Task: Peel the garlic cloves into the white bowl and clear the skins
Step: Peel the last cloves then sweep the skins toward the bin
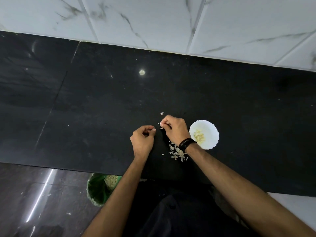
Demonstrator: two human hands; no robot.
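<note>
Pale peeled cloves (198, 135) in white bowl (211, 129)

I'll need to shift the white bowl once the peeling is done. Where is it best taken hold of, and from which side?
Grip the white bowl by its scalloped rim on the far right edge, coming from the right. That side looks open, while the right hand and its wrist crowd the left rim and the skins lie just beyond. Lift it level, since the peeled cloves lie loose inside.
</note>
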